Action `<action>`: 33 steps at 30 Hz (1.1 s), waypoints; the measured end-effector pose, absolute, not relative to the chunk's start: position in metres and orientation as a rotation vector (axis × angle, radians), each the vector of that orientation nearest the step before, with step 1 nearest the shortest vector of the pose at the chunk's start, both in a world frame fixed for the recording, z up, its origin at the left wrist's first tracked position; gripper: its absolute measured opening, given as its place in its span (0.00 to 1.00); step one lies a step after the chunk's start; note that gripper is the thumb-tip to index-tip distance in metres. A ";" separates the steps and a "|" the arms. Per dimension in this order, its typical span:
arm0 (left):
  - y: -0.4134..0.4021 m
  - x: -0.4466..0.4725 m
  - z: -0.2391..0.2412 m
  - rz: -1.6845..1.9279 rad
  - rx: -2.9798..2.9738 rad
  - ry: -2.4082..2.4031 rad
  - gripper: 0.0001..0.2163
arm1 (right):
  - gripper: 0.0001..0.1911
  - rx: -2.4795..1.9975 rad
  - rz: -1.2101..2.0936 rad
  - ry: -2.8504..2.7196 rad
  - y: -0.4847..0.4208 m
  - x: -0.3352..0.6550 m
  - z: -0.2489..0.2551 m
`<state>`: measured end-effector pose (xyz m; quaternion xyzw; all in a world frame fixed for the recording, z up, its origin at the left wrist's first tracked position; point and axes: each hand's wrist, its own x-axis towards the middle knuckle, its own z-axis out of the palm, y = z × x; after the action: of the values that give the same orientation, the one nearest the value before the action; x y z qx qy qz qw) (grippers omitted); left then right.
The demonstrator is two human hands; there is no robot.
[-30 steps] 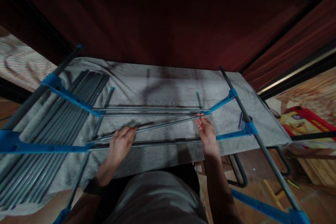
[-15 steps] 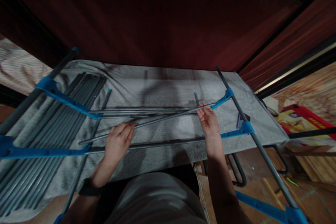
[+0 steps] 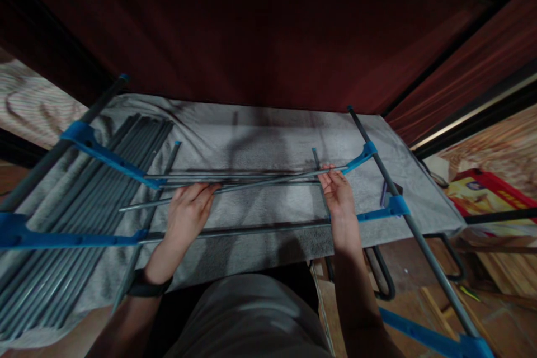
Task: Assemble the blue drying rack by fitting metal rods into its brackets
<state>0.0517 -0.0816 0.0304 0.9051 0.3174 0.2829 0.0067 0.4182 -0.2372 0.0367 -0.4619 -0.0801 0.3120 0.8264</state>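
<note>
A thin grey metal tube (image 3: 260, 183) lies slantwise across both my hands, its right end higher in view. My left hand (image 3: 191, 210) is closed round it left of the middle; the tube's free left end sticks out beyond. Near the right end, my right hand (image 3: 337, 187) pinches the tube beside a blue plastic bracket (image 3: 361, 158). Whether the tube's tip sits in that bracket I cannot tell. Other tubes run between a left blue bracket (image 3: 113, 159) and the right side, behind the held one. A nearer crossbar (image 3: 260, 231) joins the lower brackets.
Many loose grey tubes (image 3: 71, 268) lie side by side on the grey cloth (image 3: 268, 140) at the left. Upright poles (image 3: 436, 268) flank both sides. A dark red curtain (image 3: 251, 33) hangs behind. A red and yellow box (image 3: 490, 190) stands at the far right.
My left hand has moved the tube's left end away from me, so the tube slants less. My right hand stays near the right bracket, still on the tube.
</note>
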 end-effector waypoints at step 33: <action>-0.056 0.069 0.077 0.945 2.808 0.907 0.13 | 0.28 -1.515 -0.064 -0.360 -0.257 0.459 0.011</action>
<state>0.0693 -0.0555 0.0774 0.9061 0.2926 0.3048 0.0218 0.4591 -0.2567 0.0113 -0.6831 -0.1625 -0.0288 0.7114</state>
